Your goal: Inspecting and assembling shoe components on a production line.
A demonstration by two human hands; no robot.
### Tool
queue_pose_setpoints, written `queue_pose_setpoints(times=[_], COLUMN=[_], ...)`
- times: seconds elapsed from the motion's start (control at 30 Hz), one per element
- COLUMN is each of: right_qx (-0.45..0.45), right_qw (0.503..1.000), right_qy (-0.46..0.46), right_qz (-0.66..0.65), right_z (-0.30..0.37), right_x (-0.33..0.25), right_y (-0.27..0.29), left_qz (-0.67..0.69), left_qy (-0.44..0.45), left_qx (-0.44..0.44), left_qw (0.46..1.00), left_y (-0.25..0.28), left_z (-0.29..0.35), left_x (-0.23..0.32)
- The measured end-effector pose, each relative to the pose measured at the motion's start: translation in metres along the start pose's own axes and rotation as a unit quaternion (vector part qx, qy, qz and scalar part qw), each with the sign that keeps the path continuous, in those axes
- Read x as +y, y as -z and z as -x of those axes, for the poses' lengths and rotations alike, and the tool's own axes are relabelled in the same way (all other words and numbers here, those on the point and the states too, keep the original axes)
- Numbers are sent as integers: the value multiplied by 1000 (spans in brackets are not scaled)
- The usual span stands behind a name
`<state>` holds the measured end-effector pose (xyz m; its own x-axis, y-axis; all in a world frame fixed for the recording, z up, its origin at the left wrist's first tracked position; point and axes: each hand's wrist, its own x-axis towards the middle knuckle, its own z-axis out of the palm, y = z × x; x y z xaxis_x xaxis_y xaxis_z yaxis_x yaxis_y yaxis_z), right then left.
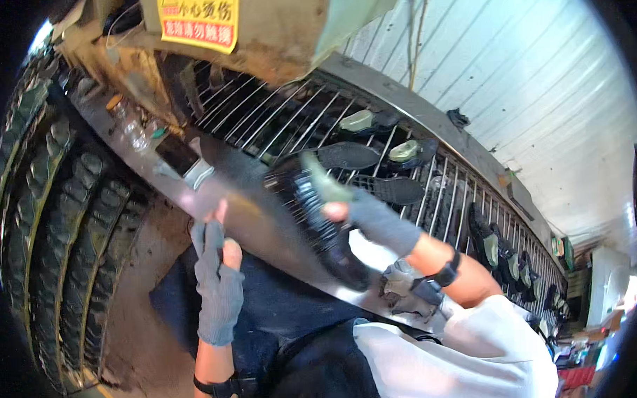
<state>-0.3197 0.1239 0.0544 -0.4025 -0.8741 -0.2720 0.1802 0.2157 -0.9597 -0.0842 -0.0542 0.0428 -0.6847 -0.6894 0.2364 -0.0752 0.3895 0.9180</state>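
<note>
My right hand (379,221), in a grey glove with bare fingertips, is closed on a black shoe (312,210). The shoe is tilted over the metal worktop, its ridged side showing and blurred by motion. Pale green material shows beside my thumb, and most of my other fingers are hidden. At the worktop's near edge, my left hand (220,286) wears a similar glove. Its fingers are stretched forward, the thumb apart, and nothing shows in it. Beyond the held shoe, a black shoe with pale green lining (361,120) and dark soles (392,189) lie on a barred rack (260,134).
A stacked rack of dark shoes (72,186) stands at the left. On the worktop (245,219) lie a phone-like dark slab (177,155) and a clear jar (130,128). A machine housing (277,32) overhangs the barred conveyor. More shoes (506,252) lie on the right.
</note>
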Motion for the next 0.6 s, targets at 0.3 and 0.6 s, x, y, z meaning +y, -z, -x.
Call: queue_pose_setpoints(times=[0.3, 0.6], right_qx=[368, 161], right_qw=[731, 744], right_qy=[-242, 112], right_qz=[522, 638], right_z=[177, 18], right_x=[76, 109], right_y=[286, 179], left_qz=[166, 264], left_qy=[177, 236], left_qx=[13, 61], left_qw=[970, 933], left_y=[34, 19], left_z=[132, 109], left_x=[-82, -57])
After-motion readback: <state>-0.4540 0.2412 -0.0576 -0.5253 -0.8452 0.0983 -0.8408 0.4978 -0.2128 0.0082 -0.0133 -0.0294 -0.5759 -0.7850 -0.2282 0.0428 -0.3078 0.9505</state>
